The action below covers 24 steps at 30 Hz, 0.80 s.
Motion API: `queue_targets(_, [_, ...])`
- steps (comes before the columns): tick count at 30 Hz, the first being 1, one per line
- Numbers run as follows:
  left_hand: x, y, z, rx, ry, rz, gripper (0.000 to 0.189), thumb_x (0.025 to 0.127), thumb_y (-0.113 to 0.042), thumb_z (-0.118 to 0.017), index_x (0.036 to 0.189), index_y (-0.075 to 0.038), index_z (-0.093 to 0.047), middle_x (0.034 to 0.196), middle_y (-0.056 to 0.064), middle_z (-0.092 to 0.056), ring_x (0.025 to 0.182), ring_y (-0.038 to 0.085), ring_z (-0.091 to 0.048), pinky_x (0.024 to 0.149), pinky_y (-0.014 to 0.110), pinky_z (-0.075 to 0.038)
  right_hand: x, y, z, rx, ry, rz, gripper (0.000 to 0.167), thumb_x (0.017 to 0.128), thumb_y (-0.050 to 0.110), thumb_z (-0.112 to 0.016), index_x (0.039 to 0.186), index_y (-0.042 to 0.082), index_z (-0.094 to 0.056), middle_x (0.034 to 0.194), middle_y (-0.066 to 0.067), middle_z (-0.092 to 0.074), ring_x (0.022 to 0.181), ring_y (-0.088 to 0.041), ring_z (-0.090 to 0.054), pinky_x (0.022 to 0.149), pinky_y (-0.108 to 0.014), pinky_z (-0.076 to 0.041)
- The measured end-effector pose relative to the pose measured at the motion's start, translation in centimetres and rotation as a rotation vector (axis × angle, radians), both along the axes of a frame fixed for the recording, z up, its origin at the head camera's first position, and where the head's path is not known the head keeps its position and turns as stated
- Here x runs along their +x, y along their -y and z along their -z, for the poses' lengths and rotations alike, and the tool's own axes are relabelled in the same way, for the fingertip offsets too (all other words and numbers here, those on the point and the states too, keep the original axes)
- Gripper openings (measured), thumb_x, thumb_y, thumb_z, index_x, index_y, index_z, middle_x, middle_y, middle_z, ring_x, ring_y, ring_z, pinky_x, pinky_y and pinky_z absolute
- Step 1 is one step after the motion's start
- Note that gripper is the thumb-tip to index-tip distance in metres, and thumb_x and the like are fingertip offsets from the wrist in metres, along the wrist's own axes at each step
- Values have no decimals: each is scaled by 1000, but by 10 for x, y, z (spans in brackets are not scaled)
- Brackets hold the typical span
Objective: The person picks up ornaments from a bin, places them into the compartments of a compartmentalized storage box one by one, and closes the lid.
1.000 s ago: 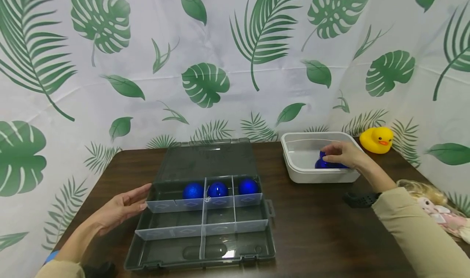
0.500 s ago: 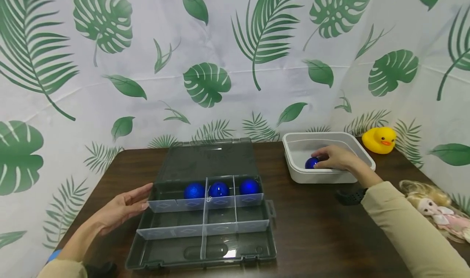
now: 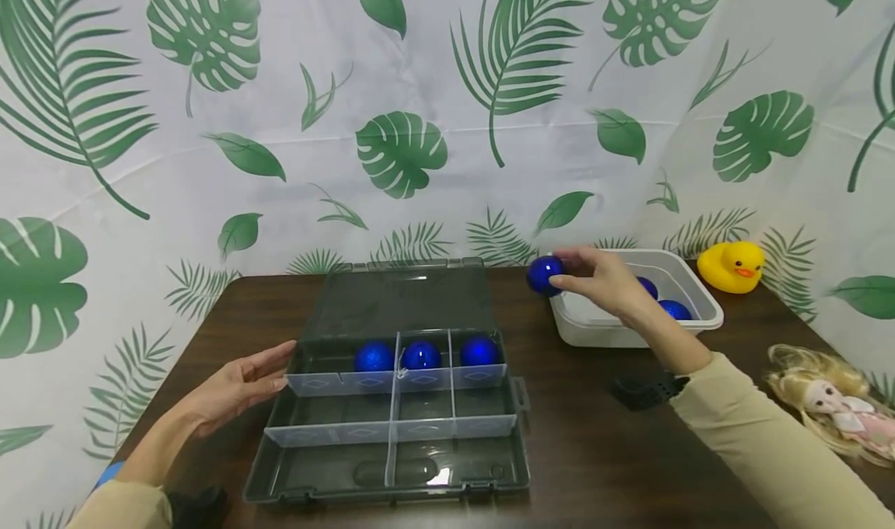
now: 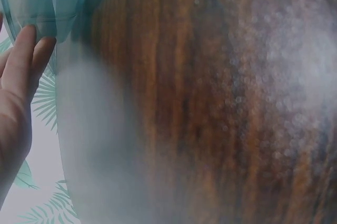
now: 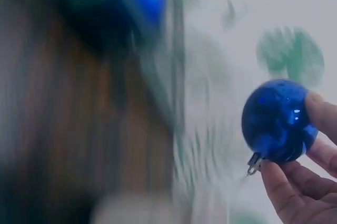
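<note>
My right hand [image 3: 604, 284] pinches a shiny blue Christmas bauble [image 3: 545, 275] by its side, above the left rim of a white plastic tub [image 3: 709, 311]. The bauble's metal cap and loop show in the right wrist view, at its lower edge. Other blue baubles [image 3: 674, 309] lie in the tub, partly behind the forearm. A dark see-through divider box [image 3: 336, 408] stands with its lid [image 3: 405, 300] folded back. Three blue baubles [image 3: 374, 356] sit in its far row, one per compartment. My left hand [image 3: 234, 385] touches the box's left edge with extended fingers.
A yellow rubber duck [image 3: 730, 267] stands right of the tub. A blond doll [image 3: 835, 405] lies at the table's right side. A leaf-printed cloth [image 3: 419, 226] hangs behind the brown table [image 3: 573, 443]. A blue thing [image 3: 108, 473] shows near the left forearm.
My right hand has lifted the bauble up out of the tub and carried it left, past the tub's rim. My left hand stays at the box's edge.
</note>
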<state>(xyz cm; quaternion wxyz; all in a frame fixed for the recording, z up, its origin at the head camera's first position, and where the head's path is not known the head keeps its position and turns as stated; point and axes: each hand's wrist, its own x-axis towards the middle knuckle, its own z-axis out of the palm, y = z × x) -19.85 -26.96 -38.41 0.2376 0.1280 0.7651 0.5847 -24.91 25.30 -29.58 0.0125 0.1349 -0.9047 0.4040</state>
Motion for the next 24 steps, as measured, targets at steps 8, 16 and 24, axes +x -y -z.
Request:
queue_targets(8, [0,1,3,7,6,-13,75,95,-13,-56,148,6,-7,153,30,-3,138,46,-8,100,29,-44,25,106,9,-212,156,-286,44,88,19,-67,127,3,-55,116,-15,-63,103,-24,-61,86,-33,-53])
queue_targets(16, [0,0,3,2,-6,-13,74,95,-13,-56,149,5,-8,153,30,-4,138,47,-10,101,35,-42,47,179,9,-384,428,-391,40,90,17,-65,127,5,-56,116,-14,-63,99,-21,-65,87,-42,-52])
queue_targets(24, [-1,2,5,21,2,-8,73,95,-14,-55,148,5,-8,153,29,-3,138,45,-10,99,26,-44,54,206,15,-475,512,-370,37,89,14,-65,124,4,-57,110,-12,-66,95,-20,-67,87,-39,-53])
